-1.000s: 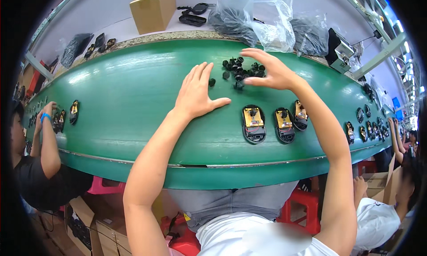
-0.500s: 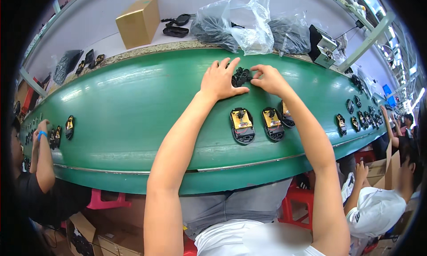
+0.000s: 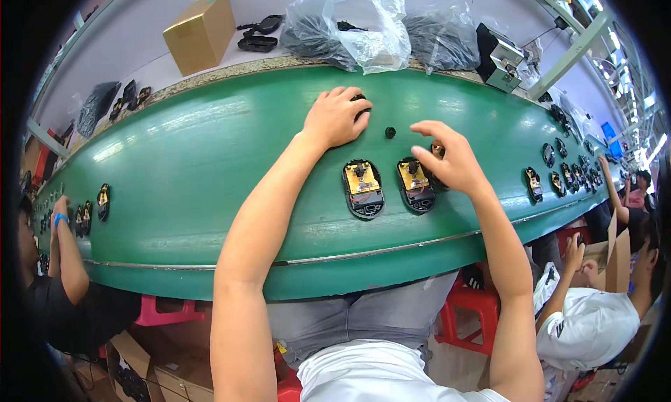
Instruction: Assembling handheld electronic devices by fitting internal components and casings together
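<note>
My left hand (image 3: 337,117) is curled over a bunch of small black parts (image 3: 361,107) on the green belt. Only their edge shows beside the fingers; the palm hides the others. A single small round black piece, like a scroll wheel (image 3: 390,132), lies between my hands. My right hand (image 3: 451,157), thumb and forefinger apart and nothing visible between them, hovers over the row of opened computer mice. Two mouse bases with gold-coloured boards, the left one (image 3: 363,189) and the middle one (image 3: 417,185), lie nearer me. A third mouse base (image 3: 438,150) is partly hidden under my right hand.
Along the far ledge stand a cardboard box (image 3: 200,33), clear plastic bags of dark parts (image 3: 346,28) and a metal device (image 3: 500,61). More mouse parts (image 3: 573,178) lie on the right of the belt (image 3: 189,192). Co-workers sit at both sides.
My left hand has closed over the black parts and drawn them left, leaving one round piece behind. My right hand has moved nearer me, over the mice. The whole view has shifted slightly.
</note>
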`<move>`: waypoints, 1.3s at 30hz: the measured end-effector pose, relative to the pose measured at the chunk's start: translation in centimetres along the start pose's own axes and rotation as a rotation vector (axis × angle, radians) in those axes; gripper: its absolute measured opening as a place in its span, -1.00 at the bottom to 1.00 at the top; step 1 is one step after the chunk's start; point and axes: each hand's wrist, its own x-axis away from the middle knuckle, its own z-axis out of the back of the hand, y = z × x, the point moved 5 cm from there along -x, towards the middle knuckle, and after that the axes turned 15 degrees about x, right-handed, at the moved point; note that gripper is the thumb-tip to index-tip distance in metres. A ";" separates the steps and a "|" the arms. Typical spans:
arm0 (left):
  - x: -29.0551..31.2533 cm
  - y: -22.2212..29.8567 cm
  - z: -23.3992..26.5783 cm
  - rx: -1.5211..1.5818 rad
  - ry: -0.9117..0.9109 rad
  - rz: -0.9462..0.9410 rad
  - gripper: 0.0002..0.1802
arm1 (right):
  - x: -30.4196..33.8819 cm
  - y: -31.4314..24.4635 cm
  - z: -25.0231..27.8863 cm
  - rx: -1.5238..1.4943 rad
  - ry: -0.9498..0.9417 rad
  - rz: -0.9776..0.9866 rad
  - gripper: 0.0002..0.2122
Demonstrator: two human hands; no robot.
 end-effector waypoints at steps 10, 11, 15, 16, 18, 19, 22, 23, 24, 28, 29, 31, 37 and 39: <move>-1.6 3.6 -1.6 -0.081 0.026 0.065 -0.35 | 3.5 0.0 -1.8 0.175 0.177 0.133 -0.73; -1.9 4.2 -2.1 -0.106 0.000 0.026 -0.35 | 3.5 0.2 -1.9 0.200 0.195 0.138 -0.73; -1.7 4.7 -2.9 -0.160 -0.079 -0.064 -0.34 | 3.4 -1.4 -1.3 0.151 0.283 0.172 -0.76; -1.8 4.2 -3.1 -0.190 -0.099 -0.070 -0.33 | 3.4 -1.7 -1.1 0.086 0.329 0.187 -0.72; -1.7 3.0 -3.4 -0.164 -0.071 -0.036 -0.30 | 4.4 -3.9 -1.1 0.074 0.319 0.291 -0.64; -2.0 3.0 -3.3 -0.202 -0.061 -0.017 -0.36 | 4.8 -4.8 -1.6 0.145 0.252 0.326 -0.58; -2.4 1.7 -2.1 -0.184 -0.101 0.044 -0.51 | 5.4 -5.6 -2.8 0.272 0.218 0.376 -0.74; -2.5 1.0 -1.8 -0.115 -0.157 0.085 -0.59 | 5.3 -5.2 -3.1 0.284 0.238 0.366 -0.76; -2.2 0.2 -1.3 -0.123 -0.158 0.088 -0.59 | 5.1 -4.7 -3.2 0.293 0.253 0.359 -0.78; -0.4 -2.3 0.7 0.130 -0.090 0.068 -0.71 | 5.1 -2.1 -2.1 0.322 0.249 0.256 -0.85; 0.1 -2.5 1.2 0.114 -0.083 0.090 -0.71 | 5.3 -1.3 -1.6 0.352 0.258 0.236 -0.84; 0.9 -3.2 2.2 0.054 -0.067 0.123 -0.70 | 5.6 0.3 -0.7 0.418 0.284 0.213 -0.82; 1.9 -4.9 4.7 0.216 -0.043 0.096 -0.76 | 6.6 4.4 1.8 0.506 0.417 0.079 -0.77; 3.2 -5.2 4.9 0.129 -0.043 0.060 -0.70 | 5.7 1.4 1.6 0.461 0.439 0.139 -0.71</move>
